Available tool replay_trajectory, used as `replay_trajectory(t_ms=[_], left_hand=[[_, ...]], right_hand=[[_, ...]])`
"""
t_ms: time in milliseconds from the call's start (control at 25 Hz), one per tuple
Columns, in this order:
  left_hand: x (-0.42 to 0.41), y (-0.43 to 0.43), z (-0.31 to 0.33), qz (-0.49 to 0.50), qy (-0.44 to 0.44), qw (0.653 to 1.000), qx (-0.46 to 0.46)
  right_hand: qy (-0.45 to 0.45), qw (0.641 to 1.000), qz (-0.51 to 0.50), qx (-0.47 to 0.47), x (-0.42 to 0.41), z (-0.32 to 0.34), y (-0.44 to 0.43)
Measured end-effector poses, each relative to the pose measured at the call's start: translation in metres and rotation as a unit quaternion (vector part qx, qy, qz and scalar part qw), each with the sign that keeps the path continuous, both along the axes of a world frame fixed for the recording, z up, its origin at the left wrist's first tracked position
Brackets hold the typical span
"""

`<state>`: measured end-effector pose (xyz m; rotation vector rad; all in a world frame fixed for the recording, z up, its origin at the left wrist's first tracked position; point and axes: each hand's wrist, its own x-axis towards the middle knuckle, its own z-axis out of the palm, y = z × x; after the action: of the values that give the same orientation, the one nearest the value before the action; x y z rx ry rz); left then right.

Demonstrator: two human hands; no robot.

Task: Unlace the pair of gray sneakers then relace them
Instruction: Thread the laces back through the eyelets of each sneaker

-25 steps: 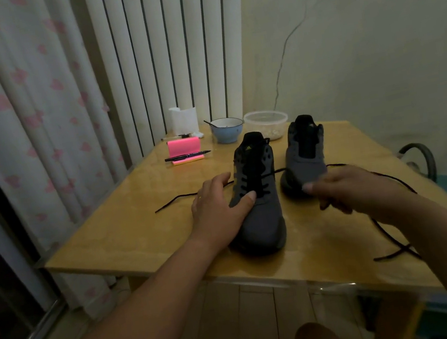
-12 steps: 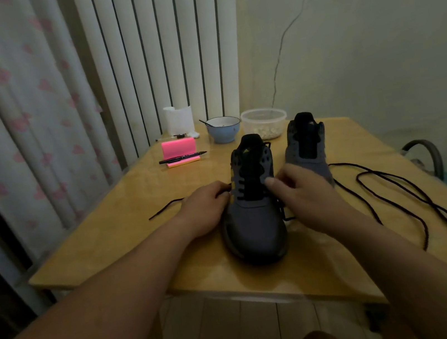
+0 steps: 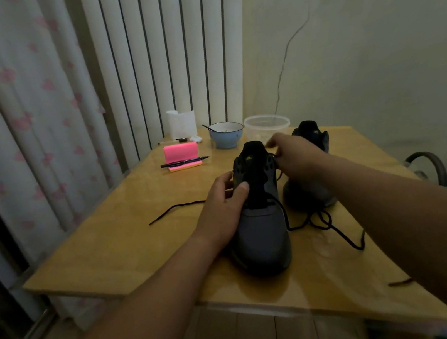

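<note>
Two gray sneakers stand on the wooden table (image 3: 128, 243), toes toward me. My left hand (image 3: 223, 201) grips the left side of the near sneaker (image 3: 265, 239), thumb on its black tongue. My right hand (image 3: 293, 155) pinches the black lace (image 3: 316, 220) at the near sneaker's upper right eyelets. That lace loops loosely on the table between the shoes, and its other end (image 3: 174, 210) trails out to the left. The far sneaker (image 3: 309, 138) is mostly hidden behind my right hand and forearm.
At the table's back stand a pink notepad (image 3: 181, 152) with a black pen (image 3: 184, 162), a blue bowl (image 3: 225, 135) with a spoon, a clear plastic tub (image 3: 267, 127) and a white holder (image 3: 181, 121). A chair back (image 3: 432, 165) rises at the right. Curtains hang left.
My right hand has risen from the near sneaker's middle eyelets to its top right eyelets. The long lace loops at the right have drawn in toward the shoes. My left hand stays on the sneaker.
</note>
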<state>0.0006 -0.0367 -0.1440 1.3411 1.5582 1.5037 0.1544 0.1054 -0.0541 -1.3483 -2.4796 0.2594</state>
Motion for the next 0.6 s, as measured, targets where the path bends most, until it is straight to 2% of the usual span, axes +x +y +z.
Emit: replay_trajectory(t_ms=[80,120,200,240,320,440,520,560,600], left_hand=[[-0.003,0.001,-0.001,0.026,-0.018,1.000,0.000],[-0.005,0.002,-0.001,0.041,-0.043,0.998,0.005],[-0.009,-0.001,0.007,0.069,-0.079,0.994,0.020],[-0.011,-0.002,0.016,0.075,-0.075,0.994,0.031],[-0.011,-0.005,0.039,0.058,-0.036,0.996,0.058],[-0.003,-0.010,0.073,-0.049,0.070,0.994,0.068],[0.003,-0.014,0.085,-0.082,0.137,0.986,0.054],[0.003,-0.015,0.088,-0.080,0.137,0.986,0.057],[0.000,-0.016,0.088,-0.078,0.099,0.990,0.061]], right_hand=[[0.027,0.998,-0.003,0.054,0.004,0.008,-0.001],[0.068,0.995,0.006,0.066,0.006,0.017,-0.008],[0.152,0.986,0.044,0.051,0.009,0.045,-0.028],[0.165,0.983,0.070,0.037,0.010,0.060,-0.040],[0.148,0.981,0.120,0.028,0.008,0.082,-0.061],[0.097,0.978,0.160,0.091,0.003,0.098,-0.077],[0.067,0.976,0.167,0.123,0.001,0.105,-0.082],[0.057,0.975,0.165,0.136,0.003,0.108,-0.083],[0.051,0.975,0.158,0.146,0.007,0.111,-0.082]])
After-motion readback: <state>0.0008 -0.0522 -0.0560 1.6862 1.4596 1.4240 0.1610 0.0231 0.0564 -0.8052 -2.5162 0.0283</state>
